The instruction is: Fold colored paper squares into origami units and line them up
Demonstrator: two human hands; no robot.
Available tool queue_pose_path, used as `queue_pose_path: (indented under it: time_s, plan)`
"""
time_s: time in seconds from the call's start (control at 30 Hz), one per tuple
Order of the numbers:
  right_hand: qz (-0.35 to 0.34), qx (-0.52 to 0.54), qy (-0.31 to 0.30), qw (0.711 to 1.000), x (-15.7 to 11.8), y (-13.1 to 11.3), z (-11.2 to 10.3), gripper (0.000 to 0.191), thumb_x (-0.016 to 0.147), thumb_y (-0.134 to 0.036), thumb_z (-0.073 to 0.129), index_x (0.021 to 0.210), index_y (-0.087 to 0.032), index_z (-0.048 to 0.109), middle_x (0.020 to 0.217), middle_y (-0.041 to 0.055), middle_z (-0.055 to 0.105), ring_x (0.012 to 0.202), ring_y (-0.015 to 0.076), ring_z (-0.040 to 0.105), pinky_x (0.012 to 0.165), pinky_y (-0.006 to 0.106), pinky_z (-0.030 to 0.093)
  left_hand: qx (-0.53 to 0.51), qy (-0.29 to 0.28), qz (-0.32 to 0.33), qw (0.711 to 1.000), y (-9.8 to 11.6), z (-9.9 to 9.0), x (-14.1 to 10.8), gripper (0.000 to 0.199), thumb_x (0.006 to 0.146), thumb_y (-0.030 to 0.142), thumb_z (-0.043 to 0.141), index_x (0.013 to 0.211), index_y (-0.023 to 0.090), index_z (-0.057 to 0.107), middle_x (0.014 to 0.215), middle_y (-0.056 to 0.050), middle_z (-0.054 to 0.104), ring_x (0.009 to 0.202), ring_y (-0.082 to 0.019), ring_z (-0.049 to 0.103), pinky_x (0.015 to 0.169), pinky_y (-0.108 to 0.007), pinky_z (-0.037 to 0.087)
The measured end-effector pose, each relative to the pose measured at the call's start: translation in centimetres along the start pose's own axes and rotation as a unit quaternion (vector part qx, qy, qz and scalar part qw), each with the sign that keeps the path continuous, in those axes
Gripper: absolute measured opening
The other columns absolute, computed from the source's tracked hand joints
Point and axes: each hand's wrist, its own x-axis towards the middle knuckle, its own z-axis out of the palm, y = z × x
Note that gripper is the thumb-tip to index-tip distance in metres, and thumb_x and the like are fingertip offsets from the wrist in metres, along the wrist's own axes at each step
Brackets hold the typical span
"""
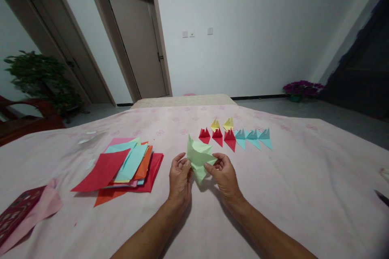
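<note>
A light green sheet of paper (199, 157), creased and partly folded, is held above the pink cloth between both hands. My left hand (180, 176) pinches its left edge with thumb and fingers. On the right side, my right hand (224, 174) grips a corner, its thumb lying on the front of the paper. Just beyond the hands stand small folded paper shapes: red ones (217, 136), light blue ones (253, 138) and two yellow ones (228, 124).
Left of the hands lies a loose pile of coloured paper sheets (106, 168). A dark red box (21, 208) and pink paper (45, 206) are at the far left of the cloth-covered table (288, 210). A dark pointed object (381, 197) lies at the right edge.
</note>
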Motion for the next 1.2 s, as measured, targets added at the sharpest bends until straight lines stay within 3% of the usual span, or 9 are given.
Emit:
queue_pose_path:
  time_s: [0.13, 0.27, 0.37, 0.5, 0.7, 0.8, 0.83, 1.03, 1.2]
  plan:
    - [-0.125, -0.156, -0.036, 0.979, -0.6, -0.7, -0.4, 0.018, 0.076, -0.024, 0.067, 0.091, -0.021, 0.057, 0.079, 0.0003, 0.061, 0.068, 0.0160, 0.056, 0.063, 0.029, 0.047, 0.027, -0.066, -0.034, 0.997, 0.0, 0.2, -0.2, 0.055, 0.074, 0.035, 0.081, 0.121, 0.021, 0.055, 0.105, -0.006, 0.067, 0.089, -0.016, 0.066, 0.082, -0.028, 0.050]
    - [-0.324, -0.323, -0.078, 0.886, -1.0, -1.5, -1.0, 0.006, 0.086, -0.018, 0.059, 0.091, -0.020, 0.062, 0.076, 0.0017, 0.059, 0.068, 0.0164, 0.054, 0.065, 0.029, 0.043, 0.015, -0.154, -0.077, 0.985, 0.8, 0.8, -0.7, 0.063, 0.082, 0.057, 0.066, 0.133, 0.023, 0.052, 0.122, -0.011, 0.065, 0.107, -0.023, 0.064, 0.086, -0.031, 0.050]
    - [-0.404, -0.383, -0.120, 0.822, -1.1, -1.5, -1.2, 0.015, 0.087, -0.015, 0.057, 0.099, -0.019, 0.065, 0.082, 0.0051, 0.063, 0.077, 0.0202, 0.056, 0.070, 0.032, 0.042, 0.028, -0.191, -0.099, 0.976, 1.7, 1.2, -1.1, 0.060, 0.083, 0.056, 0.065, 0.131, 0.022, 0.055, 0.120, -0.010, 0.067, 0.108, -0.024, 0.064, 0.088, -0.032, 0.050]
    - [-0.428, -0.438, -0.185, 0.769, -1.3, -1.4, -0.9, 0.039, 0.080, -0.012, 0.058, 0.118, -0.021, 0.063, 0.091, 0.0072, 0.064, 0.083, 0.0243, 0.054, 0.072, 0.036, 0.041, 0.015, -0.188, -0.132, 0.973, 2.4, 1.1, -1.2, 0.048, 0.079, 0.043, 0.072, 0.119, 0.018, 0.063, 0.112, -0.008, 0.070, 0.107, -0.025, 0.065, 0.092, -0.033, 0.049]
    - [-0.434, -0.388, -0.270, 0.767, -1.3, -1.8, -0.9, 0.061, 0.071, -0.011, 0.058, 0.131, -0.022, 0.054, 0.110, 0.0076, 0.065, 0.098, 0.0258, 0.056, 0.084, 0.042, 0.043, 0.021, -0.110, -0.229, 0.967, 2.6, 0.2, 0.3, 0.024, 0.081, 0.026, 0.066, 0.099, 0.011, 0.065, 0.088, -0.009, 0.074, 0.080, -0.023, 0.071, 0.078, -0.032, 0.054]
    - [-0.453, -0.341, -0.299, 0.767, -0.7, -2.3, -1.7, 0.069, 0.070, -0.011, 0.059, 0.137, -0.024, 0.048, 0.126, 0.0069, 0.062, 0.115, 0.0257, 0.053, 0.098, 0.045, 0.041, 0.016, -0.093, -0.348, 0.933, 3.0, -0.9, 2.2, 0.023, 0.081, 0.018, 0.056, 0.099, 0.005, 0.064, 0.079, -0.011, 0.073, 0.067, -0.022, 0.071, 0.074, -0.032, 0.055]
    - [-0.459, -0.338, -0.299, 0.765, -0.3, -2.5, -2.0, 0.071, 0.069, -0.009, 0.057, 0.138, -0.025, 0.048, 0.130, 0.0064, 0.060, 0.120, 0.0259, 0.050, 0.103, 0.046, 0.039, 0.010, -0.108, -0.384, 0.917, 3.3, -1.3, 2.9, 0.029, 0.080, 0.017, 0.053, 0.103, 0.003, 0.063, 0.081, -0.014, 0.074, 0.069, -0.023, 0.071, 0.075, -0.034, 0.055]
    - [-0.461, -0.377, -0.286, 0.750, 1.6, -2.9, -4.0, 0.088, 0.053, -0.001, 0.046, 0.137, -0.024, 0.049, 0.141, 0.0050, 0.054, 0.137, 0.0271, 0.038, 0.115, 0.055, 0.027, -0.027, -0.144, -0.436, 0.888, 4.8, -4.7, 6.4, 0.059, 0.071, 0.011, 0.054, 0.129, 0.000, 0.052, 0.098, -0.019, 0.075, 0.089, -0.031, 0.073, 0.086, -0.043, 0.054]
    - [-0.500, -0.399, -0.297, 0.709, 2.2, -2.5, -4.6, 0.064, 0.066, -0.002, 0.050, 0.124, -0.027, 0.059, 0.141, 0.0023, 0.056, 0.140, 0.0280, 0.036, 0.114, 0.058, 0.029, -0.013, -0.185, -0.440, 0.878, 5.0, -5.9, 6.9, 0.064, 0.068, 0.011, 0.059, 0.131, 0.001, 0.053, 0.102, -0.019, 0.074, 0.096, -0.033, 0.072, 0.090, -0.044, 0.053]
